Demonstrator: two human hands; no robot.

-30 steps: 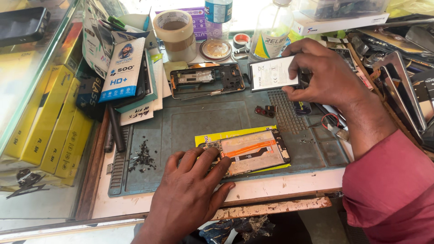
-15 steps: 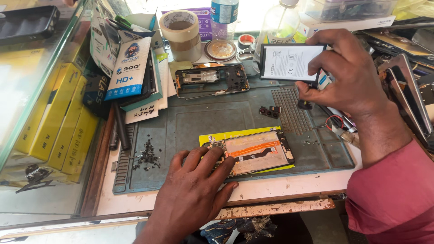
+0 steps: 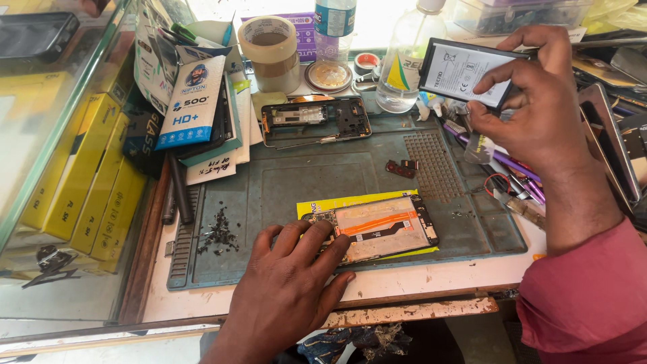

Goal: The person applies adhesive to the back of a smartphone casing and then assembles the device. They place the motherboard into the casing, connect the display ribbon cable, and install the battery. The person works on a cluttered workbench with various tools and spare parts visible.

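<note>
My left hand lies flat on the near edge of the grey-green work mat, its fingers pressing the left end of an opened phone body with an orange ribbon cable across it. The phone rests on a yellow sheet. My right hand is raised at the upper right and grips a flat white-labelled phone battery by its right end. A second bare phone frame lies at the back of the mat.
A pile of small dark screws sits on the mat's left. Two small dark parts lie mid-mat. Tape roll, clear bottles, screen-protector packs and yellow boxes crowd the back and left. Tools and phones lie at right.
My right hand has lifted the battery off the mat's back area and carried it up and to the right. My left hand has stayed on the opened phone.
</note>
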